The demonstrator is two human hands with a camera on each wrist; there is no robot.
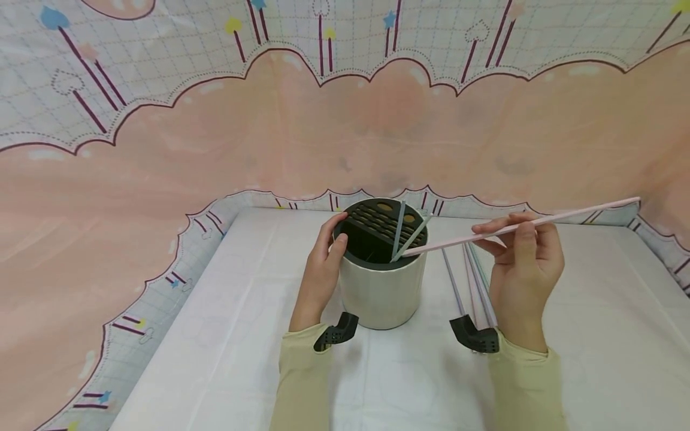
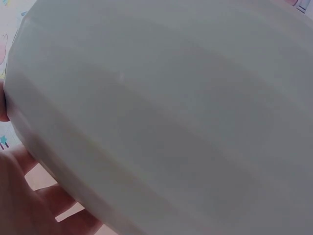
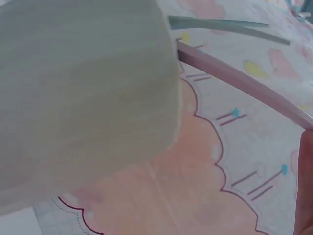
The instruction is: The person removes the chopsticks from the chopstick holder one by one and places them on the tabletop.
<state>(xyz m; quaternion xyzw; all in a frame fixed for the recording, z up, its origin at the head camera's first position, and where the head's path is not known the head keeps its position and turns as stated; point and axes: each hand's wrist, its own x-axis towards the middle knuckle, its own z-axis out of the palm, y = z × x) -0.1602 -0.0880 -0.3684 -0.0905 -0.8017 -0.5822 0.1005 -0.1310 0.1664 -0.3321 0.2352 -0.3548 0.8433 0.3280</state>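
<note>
A round white container (image 1: 380,299) with a black top stands on the table; its top has a slotted grid (image 1: 372,220) at the back and an open section at the front. My left hand (image 1: 321,263) holds its left side, thumb on the rim; the wall fills most of the left wrist view. A bluish stick (image 1: 399,227) and a pale green stick (image 1: 418,231) lean out of the front section. Between thumb and fingers, my right hand (image 1: 523,263) pinches a long pink stick (image 1: 587,211), tilted, its lower end at the container's right rim.
Several thin sticks (image 1: 480,278) in purple, pink and green lie on the white tabletop (image 1: 215,359), partly hidden behind my right hand and wrist camera (image 1: 474,334). A patterned peach-and-white cloth (image 1: 345,131) rises behind the table.
</note>
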